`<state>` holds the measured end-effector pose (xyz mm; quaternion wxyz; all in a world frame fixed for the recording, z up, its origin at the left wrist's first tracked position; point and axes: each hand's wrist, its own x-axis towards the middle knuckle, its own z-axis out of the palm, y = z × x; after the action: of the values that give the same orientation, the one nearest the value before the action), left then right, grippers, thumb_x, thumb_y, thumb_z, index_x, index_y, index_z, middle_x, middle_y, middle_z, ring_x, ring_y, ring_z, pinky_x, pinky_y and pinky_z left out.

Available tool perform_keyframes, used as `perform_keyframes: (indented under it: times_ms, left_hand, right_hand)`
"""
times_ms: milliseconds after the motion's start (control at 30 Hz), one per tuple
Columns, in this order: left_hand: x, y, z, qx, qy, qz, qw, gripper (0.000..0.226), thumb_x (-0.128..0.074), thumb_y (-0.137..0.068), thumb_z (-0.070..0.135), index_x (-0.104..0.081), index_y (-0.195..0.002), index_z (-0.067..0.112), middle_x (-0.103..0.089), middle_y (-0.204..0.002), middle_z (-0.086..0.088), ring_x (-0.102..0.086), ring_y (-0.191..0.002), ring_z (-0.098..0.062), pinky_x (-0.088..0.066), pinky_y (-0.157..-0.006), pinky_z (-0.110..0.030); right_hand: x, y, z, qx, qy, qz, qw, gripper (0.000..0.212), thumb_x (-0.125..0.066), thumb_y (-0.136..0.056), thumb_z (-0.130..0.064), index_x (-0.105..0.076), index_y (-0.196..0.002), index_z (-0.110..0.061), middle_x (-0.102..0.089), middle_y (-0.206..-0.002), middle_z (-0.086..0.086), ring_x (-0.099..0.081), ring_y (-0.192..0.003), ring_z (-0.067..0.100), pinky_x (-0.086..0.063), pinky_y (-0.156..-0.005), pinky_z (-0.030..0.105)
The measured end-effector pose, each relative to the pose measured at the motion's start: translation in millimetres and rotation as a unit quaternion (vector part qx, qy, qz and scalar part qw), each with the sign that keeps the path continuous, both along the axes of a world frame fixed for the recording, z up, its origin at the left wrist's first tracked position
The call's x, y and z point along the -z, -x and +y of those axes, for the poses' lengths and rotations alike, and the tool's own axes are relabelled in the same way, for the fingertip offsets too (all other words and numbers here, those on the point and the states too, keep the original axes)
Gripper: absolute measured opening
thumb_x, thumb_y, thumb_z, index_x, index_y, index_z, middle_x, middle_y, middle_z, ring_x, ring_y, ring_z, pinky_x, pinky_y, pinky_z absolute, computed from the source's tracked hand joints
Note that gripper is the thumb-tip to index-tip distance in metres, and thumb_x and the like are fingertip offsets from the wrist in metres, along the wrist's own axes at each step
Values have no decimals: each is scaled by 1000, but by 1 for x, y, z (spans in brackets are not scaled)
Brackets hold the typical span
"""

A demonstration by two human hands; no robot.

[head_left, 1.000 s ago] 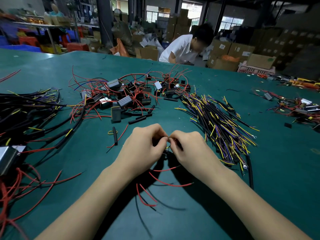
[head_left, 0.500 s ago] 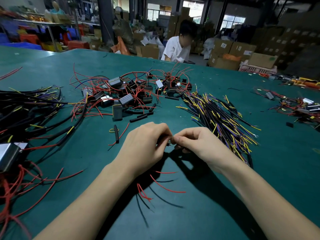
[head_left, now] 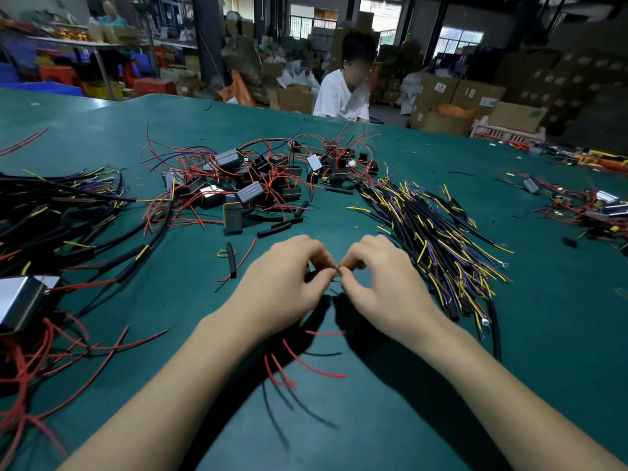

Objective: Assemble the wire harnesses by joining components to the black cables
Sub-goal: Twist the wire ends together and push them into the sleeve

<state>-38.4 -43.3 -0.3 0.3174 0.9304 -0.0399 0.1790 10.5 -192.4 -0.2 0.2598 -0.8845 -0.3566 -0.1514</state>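
Observation:
My left hand [head_left: 285,283] and my right hand [head_left: 384,283] meet fingertip to fingertip above the green table [head_left: 543,334]. Both pinch the thin wire ends [head_left: 336,269] between them. Red wires [head_left: 306,362] and a black wire trail from under my hands toward me. What my left palm holds is hidden. A heap of black cables with yellow and purple leads [head_left: 431,239] lies just right of my right hand. Small black and grey box components with red wires [head_left: 251,185] are piled behind my hands.
Finished black harnesses [head_left: 51,212] and a silver box [head_left: 20,300] lie at the left. Loose black sleeve pieces [head_left: 231,260] sit left of my hands. More parts [head_left: 584,209] lie far right. A person in white [head_left: 343,93] sits beyond the table, with cardboard boxes behind.
My hands have shifted slightly away from me while staying pinched together on the wire ends. The trailing red wires swung a little. The person beyond the table sat up.

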Motion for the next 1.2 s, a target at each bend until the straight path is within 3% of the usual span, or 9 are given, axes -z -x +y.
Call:
perform_keyframes:
  times_ms: [100,167,267,400,700,800,967,1100,1200]
  left_hand:
    - [3,-2,-2,11,-146,-73,987,14,-57,-88,26,-58,-102,23,-60,-97,8,-56,-94,-16,-41,-80,-33]
    - [-2,-3,-2,21,-193,-119,974,13,-58,-86,20,-60,-100,18,-63,-91,3,-59,-88,-22,-42,-73,-36]
    - [-6,-1,0,40,-228,-172,958,9,-61,-80,17,-64,-87,13,-64,-75,-1,-61,-71,-25,-43,-60,-34]
    - [-6,-1,2,57,-235,-200,950,15,-53,-86,21,-66,-83,14,-62,-72,1,-59,-69,-24,-44,-59,-36]
    - [-6,0,2,60,-216,-200,954,17,-56,-88,27,-67,-79,16,-62,-76,2,-59,-71,-21,-44,-61,-34]
    - [-4,2,0,54,-165,-162,971,19,-55,-87,30,-66,-80,15,-60,-76,4,-57,-71,-17,-44,-64,-34]
    - [-3,-1,-1,63,127,10,990,12,-65,-88,17,-69,-80,9,-64,-71,4,-50,-55,5,-36,-57,-8]
    - [-9,-4,5,57,289,92,951,12,-63,-88,12,-67,-78,7,-64,-71,3,-52,-63,3,-41,-64,-6]
    - [-13,-4,11,57,325,135,934,14,-62,-87,15,-68,-75,11,-65,-75,3,-56,-72,-2,-41,-74,-11]
  right_hand:
    - [-3,-5,-6,3,-99,141,985,11,-64,-85,-9,-68,-74,-10,-61,-68,-4,-52,-64,4,-39,-61,13]
    - [-7,-9,-8,-8,-135,213,968,14,-64,-86,-10,-68,-73,-12,-62,-65,-3,-48,-57,2,-37,-56,13]
    - [-10,-12,-12,-33,-147,292,944,16,-63,-89,-12,-69,-74,-11,-54,-55,-10,-41,-50,1,-32,-49,13]
    - [-16,-14,-20,-75,-163,374,910,17,-60,-91,-12,-71,-78,-11,-60,-56,-10,-46,-50,0,-33,-49,10]
    - [-19,-11,-21,-79,-128,335,930,14,-63,-90,-14,-70,-79,-10,-56,-52,-12,-44,-46,-2,-31,-46,9]
    - [-17,-10,-19,-69,-106,283,951,14,-65,-88,-13,-68,-75,-12,-52,-49,-12,-40,-45,-1,-30,-47,10]
    - [-10,-5,-15,-45,-8,54,998,12,-63,-87,-17,-61,-76,-21,-54,-74,-9,-52,-71,14,-43,-65,33]
    - [-13,5,-5,-50,49,-191,979,13,-60,-84,-6,-55,-74,-10,-52,-76,3,-51,-71,24,-42,-54,37]
    - [-10,6,1,-47,67,-298,951,16,-65,-81,0,-55,-70,-8,-53,-72,9,-52,-65,29,-42,-50,39]
